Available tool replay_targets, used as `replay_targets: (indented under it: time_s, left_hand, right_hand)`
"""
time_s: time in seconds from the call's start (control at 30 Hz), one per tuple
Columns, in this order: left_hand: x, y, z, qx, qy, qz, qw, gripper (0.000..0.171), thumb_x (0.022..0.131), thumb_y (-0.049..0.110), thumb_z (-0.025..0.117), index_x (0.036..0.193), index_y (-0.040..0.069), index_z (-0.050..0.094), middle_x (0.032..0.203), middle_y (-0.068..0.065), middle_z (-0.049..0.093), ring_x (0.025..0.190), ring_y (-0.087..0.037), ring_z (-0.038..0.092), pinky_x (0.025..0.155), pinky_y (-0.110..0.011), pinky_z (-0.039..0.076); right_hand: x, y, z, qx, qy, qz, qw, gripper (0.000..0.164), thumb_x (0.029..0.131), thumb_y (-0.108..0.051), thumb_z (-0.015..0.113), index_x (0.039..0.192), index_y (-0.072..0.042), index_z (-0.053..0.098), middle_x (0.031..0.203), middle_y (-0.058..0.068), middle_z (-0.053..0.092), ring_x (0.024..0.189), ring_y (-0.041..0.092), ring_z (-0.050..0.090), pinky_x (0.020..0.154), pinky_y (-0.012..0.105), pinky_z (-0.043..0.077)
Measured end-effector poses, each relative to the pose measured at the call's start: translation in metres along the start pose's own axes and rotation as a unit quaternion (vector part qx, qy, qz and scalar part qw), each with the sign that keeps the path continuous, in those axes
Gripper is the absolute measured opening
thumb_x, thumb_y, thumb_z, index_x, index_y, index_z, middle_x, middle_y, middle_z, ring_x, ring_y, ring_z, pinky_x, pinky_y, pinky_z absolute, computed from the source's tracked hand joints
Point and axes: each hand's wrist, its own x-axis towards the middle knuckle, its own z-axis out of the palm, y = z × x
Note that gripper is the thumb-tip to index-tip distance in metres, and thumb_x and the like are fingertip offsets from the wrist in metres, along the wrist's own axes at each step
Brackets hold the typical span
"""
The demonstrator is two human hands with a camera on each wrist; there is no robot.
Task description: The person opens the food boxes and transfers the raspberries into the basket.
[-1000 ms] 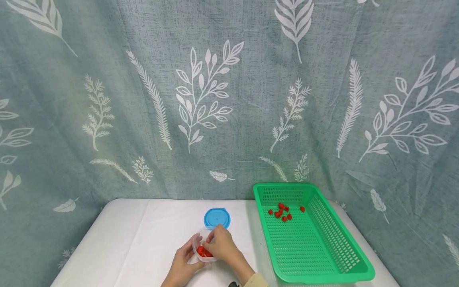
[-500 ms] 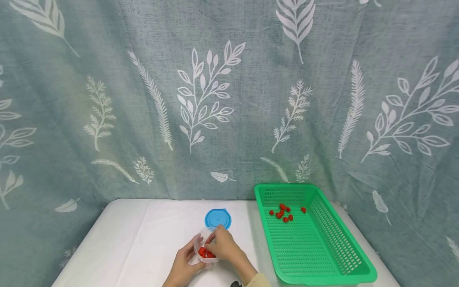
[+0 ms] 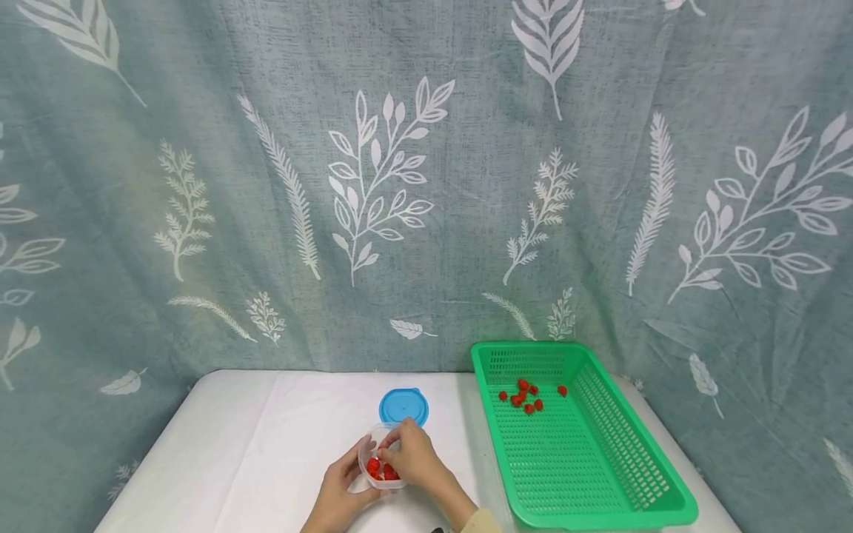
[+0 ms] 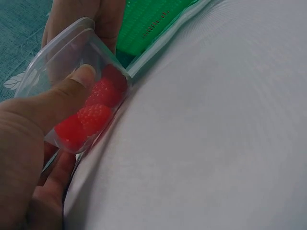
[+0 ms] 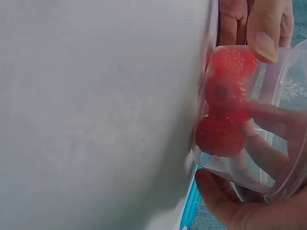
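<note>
My left hand [image 3: 340, 492] grips a clear plastic container [image 3: 365, 444] low over the white table, thumb on one side and fingers around the other. Several red raspberries [image 3: 373, 466] lie in its bottom, and they show through the wall in both wrist views. My right hand [image 3: 416, 455] reaches over the rim with its fingertips down inside. In the right wrist view two of these fingertips [image 5: 256, 111] meet at a raspberry [image 5: 228, 93], pinching it, while another finger stays outside the wall. Just beyond the container lies a round blue lid [image 3: 403, 407].
A long green perforated basket [image 3: 503, 466] stands on the right of the white table [image 3: 280, 437]. Several more raspberries [image 3: 516, 400] are scattered at its far end. Behind the table hangs a grey-green leaf-patterned curtain [image 3: 453, 244].
My right fingers have shifted slightly inside the container, and the raspberries beneath them show a little more apart. The left hand keeps its grip. Lid and basket stay where they were.
</note>
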Motion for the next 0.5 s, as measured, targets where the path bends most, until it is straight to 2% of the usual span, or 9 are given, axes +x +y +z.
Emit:
replay_targets:
  time_s: [0.23,0.33,0.5]
  left_hand:
    - [0.0001,-0.0019,0.0000,-0.006,0.000,-0.003,1.0000,0.090,0.080,0.011,0.086,0.154,-0.001,0.038,0.157,-0.023,0.042,0.143,-0.041,0.043,0.114,-0.032,0.045]
    - [0.0007,-0.0026,0.0000,-0.012,-0.002,-0.003,0.9999,0.090,0.080,0.009,0.086,0.154,-0.002,0.037,0.158,-0.023,0.041,0.145,-0.040,0.041,0.115,-0.034,0.043]
    - [0.0027,-0.0017,-0.0001,-0.009,-0.004,-0.001,1.0000,0.091,0.079,0.010,0.086,0.154,-0.003,0.037,0.158,-0.024,0.039,0.145,-0.041,0.040,0.115,-0.035,0.042]
  right_hand:
    - [-0.0003,0.0057,0.0028,0.026,0.022,-0.031,0.999,0.005,0.088,-0.013,0.078,0.084,-0.010,0.077,0.100,0.002,0.062,0.101,0.021,0.057,0.091,0.044,0.052]
    - [0.0004,0.0079,0.0027,0.050,0.025,-0.035,0.998,0.005,0.090,-0.014,0.076,0.087,-0.010,0.077,0.105,0.003,0.062,0.109,0.024,0.057,0.100,0.053,0.050]
    - [-0.0007,0.0089,0.0007,0.086,0.035,-0.043,0.995,0.005,0.091,-0.011,0.073,0.091,-0.008,0.076,0.114,0.010,0.063,0.118,0.032,0.054,0.106,0.063,0.044]
